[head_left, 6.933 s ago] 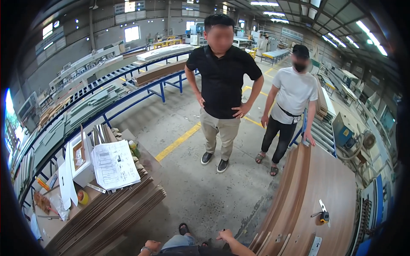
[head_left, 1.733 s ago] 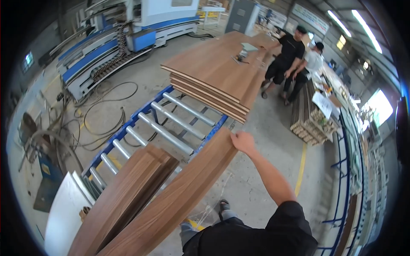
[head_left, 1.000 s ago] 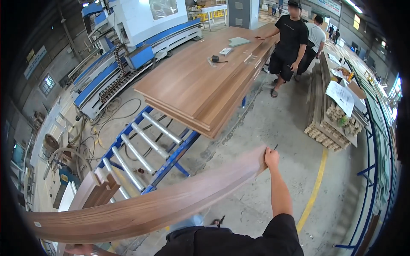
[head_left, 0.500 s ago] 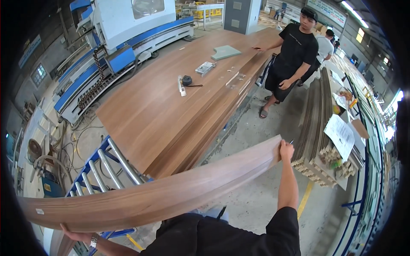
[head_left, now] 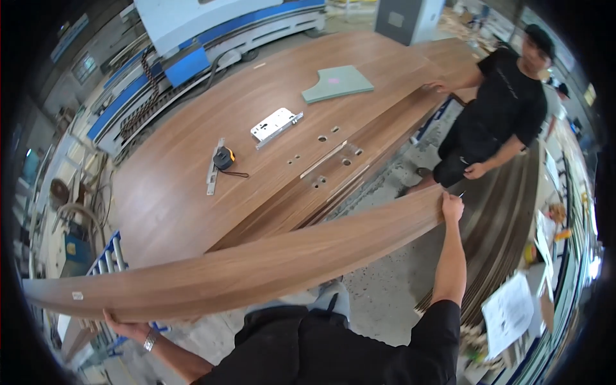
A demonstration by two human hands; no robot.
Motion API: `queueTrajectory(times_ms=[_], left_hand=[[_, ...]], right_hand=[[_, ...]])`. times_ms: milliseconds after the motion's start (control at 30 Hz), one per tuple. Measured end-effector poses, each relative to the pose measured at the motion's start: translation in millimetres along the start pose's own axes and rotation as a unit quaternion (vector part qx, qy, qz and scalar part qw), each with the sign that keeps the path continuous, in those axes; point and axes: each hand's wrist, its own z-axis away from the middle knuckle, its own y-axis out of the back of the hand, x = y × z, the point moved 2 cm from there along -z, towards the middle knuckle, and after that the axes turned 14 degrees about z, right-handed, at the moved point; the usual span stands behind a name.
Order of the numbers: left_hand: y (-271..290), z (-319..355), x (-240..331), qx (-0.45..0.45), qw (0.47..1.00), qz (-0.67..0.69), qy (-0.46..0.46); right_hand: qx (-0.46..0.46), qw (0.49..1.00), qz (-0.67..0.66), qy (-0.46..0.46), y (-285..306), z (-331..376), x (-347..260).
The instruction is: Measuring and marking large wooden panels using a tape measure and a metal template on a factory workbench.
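Note:
A long brown wood-grain board [head_left: 256, 266] with a small white label near its left end spans across in front of me. My right hand [head_left: 452, 206] is closed round its right end, and a thin pen-like thing [head_left: 461, 194] sticks out beside the fingers. My left hand [head_left: 127, 327] grips the lower edge towards the left, the thumb on the near face and the other fingers partly hidden. Past the board lies a stack of wood-grain door panels [head_left: 173, 199]. On it rest a metal mortise lock [head_left: 276, 126], a metal plate [head_left: 212, 172] and a black-and-orange tape measure [head_left: 224, 158].
A pale green cut sheet [head_left: 339, 85] lies farther back on the panels, near several cut holes. A co-worker [head_left: 507, 109] in black stands at the right, one hand on the stack. Leaning panels [head_left: 500, 224] and papers [head_left: 508, 314] are on my right; a blue-and-white machine [head_left: 186, 64] stands behind.
My view has moved closer to the panel stack, and the co-worker appears nearer. Both hands still hold the board, its right end slightly farther right and higher in view.

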Motion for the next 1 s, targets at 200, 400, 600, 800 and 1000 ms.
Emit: queueTrajectory(times_ms=[200, 400, 600, 800, 1000], left_hand=[[-74.9, 120.9, -37.2, 0.003, 1.0, -0.007, 0.024], [-121.0, 250.7, -120.3, 0.04, 0.999, -0.027, 0.017], [-146.3, 359.4, -214.8, 0.098, 0.991, -0.09, -0.022], [-170.5, 455.0, -267.0, 0.188, 0.979, -0.073, 0.028], [-212.9, 535.6, -338.4, 0.235, 0.969, -0.074, 0.032]], right_hand=[[-0.024, 0.998, -0.005, 0.064, -37.4, -194.2, -69.0], [-0.047, 0.988, 0.041, 0.138, -97.8, -356.3, -131.2], [-0.062, 0.972, 0.111, 0.196, -132.4, -516.3, -162.0], [-0.182, 0.929, 0.152, 0.283, -158.5, -667.9, -199.2], [-0.081, 0.865, 0.304, 0.39, -164.4, -759.3, -275.6]])
